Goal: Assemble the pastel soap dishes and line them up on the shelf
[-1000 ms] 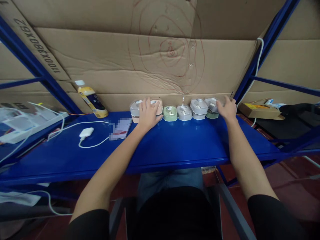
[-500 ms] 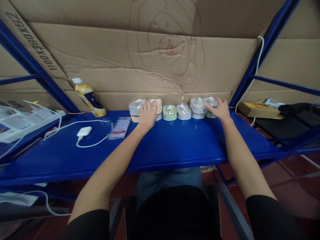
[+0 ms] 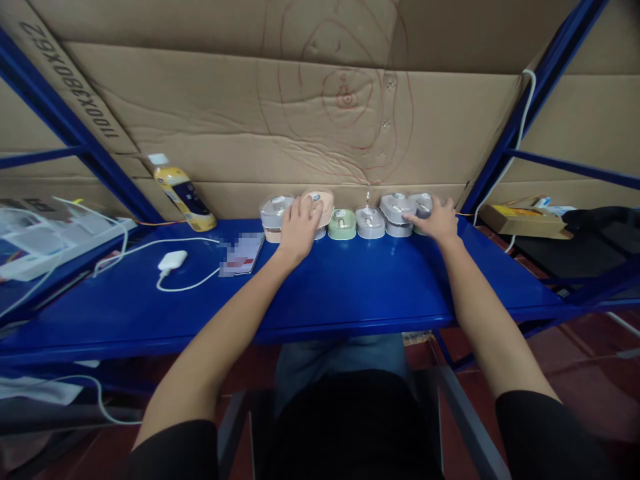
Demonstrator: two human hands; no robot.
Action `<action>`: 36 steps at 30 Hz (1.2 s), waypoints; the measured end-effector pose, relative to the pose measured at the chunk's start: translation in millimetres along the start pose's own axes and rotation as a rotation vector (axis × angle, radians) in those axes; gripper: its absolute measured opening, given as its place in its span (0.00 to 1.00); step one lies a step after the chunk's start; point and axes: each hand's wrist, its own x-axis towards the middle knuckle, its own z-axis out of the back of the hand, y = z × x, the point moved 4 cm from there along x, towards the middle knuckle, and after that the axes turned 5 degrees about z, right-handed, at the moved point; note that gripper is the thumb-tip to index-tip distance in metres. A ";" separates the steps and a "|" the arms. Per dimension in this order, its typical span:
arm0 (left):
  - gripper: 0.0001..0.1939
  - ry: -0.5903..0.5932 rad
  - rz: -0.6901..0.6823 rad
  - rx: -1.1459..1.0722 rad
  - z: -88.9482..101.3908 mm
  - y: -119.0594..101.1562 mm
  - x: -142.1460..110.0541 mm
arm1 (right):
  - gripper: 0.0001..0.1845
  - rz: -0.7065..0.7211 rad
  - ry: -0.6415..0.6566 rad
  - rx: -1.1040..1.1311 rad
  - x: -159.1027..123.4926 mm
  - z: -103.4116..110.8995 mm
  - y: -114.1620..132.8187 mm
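Note:
A row of small lidded containers lines the back of the blue shelf, against the cardboard. My left hand grips the pink lid of the second stack, and the lid is tilted up. Left of it stands a grey container on a peach one. A green container and a white one sit in the middle. My right hand closes over the rightmost container, next to a grey-white stack.
A yellow bottle leans against the cardboard at the back left. A phone and a white charger with its cable lie on the shelf's left half. A flat cardboard box rests on the neighbouring shelf to the right.
My right hand slid left from the shelf's post onto the rightmost container. My left hand shifted on the pink lid, which now tilts up.

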 end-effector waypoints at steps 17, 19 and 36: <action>0.34 0.432 -0.424 -0.625 15.5 -49.4 -62.5 | 0.58 0.938 0.534 0.521 -82.6 -9.0 136.4; 0.34 0.449 -0.366 -0.642 12.9 -45.6 -61.2 | 0.57 0.923 0.543 0.500 -87.3 -12.1 139.0; 0.70 0.438 -0.072 -0.766 -8.8 -31.7 -58.5 | 0.53 0.808 0.421 0.473 -98.1 -10.3 153.6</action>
